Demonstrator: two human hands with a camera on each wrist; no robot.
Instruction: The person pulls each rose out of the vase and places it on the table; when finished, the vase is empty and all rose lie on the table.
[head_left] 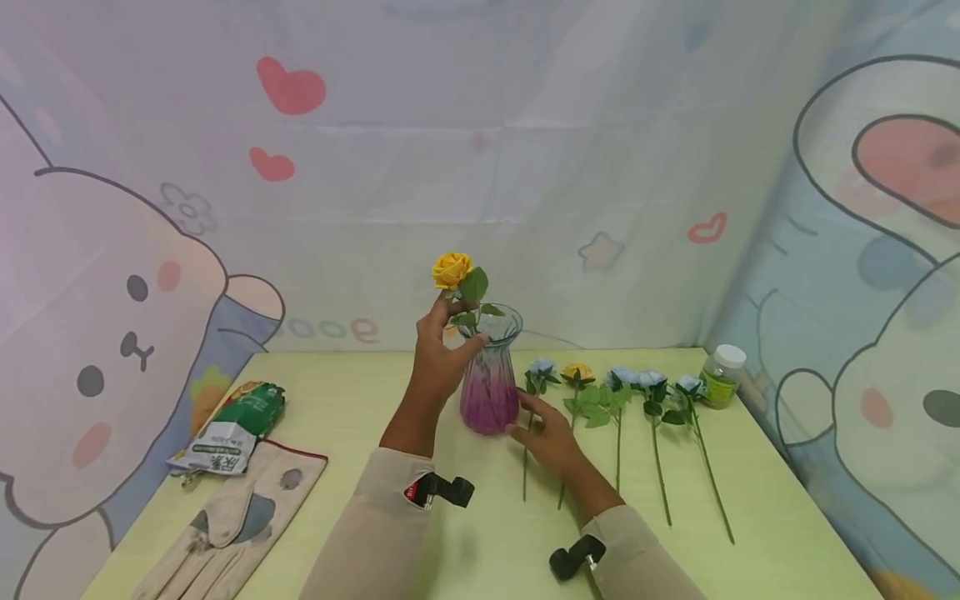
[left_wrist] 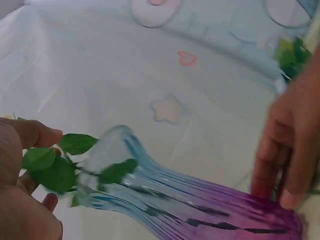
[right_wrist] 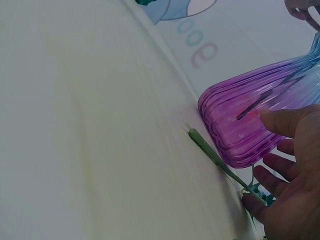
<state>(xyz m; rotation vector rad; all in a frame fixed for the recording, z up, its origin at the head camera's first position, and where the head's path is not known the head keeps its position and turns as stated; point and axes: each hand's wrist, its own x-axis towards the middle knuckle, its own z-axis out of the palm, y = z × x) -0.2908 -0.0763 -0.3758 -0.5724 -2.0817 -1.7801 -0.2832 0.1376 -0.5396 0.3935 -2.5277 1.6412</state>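
A yellow artificial rose (head_left: 452, 272) stands over the mouth of a clear glass vase (head_left: 489, 392), blue at the top and purple below. My left hand (head_left: 442, 346) pinches the rose near its bloom and leaves, beside the vase's flared rim. Through the glass, the dark stem (left_wrist: 215, 225) shows reaching down towards the base. The vase is upright on the table. At its lower right side is my right hand (head_left: 551, 437), fingers loosely spread, with the thumb and fingertips right at the purple glass (right_wrist: 240, 120). The left palm hides part of the rose's upper stem.
Several blue and yellow artificial roses (head_left: 656, 450) lie in a row to the right on the pale yellow table (head_left: 360, 400). A white-capped jar (head_left: 722, 377) stands behind them. At left are a green-and-white packet (head_left: 236, 425) and work gloves (head_left: 240, 517). A printed curtain (head_left: 420, 167) backs the table.
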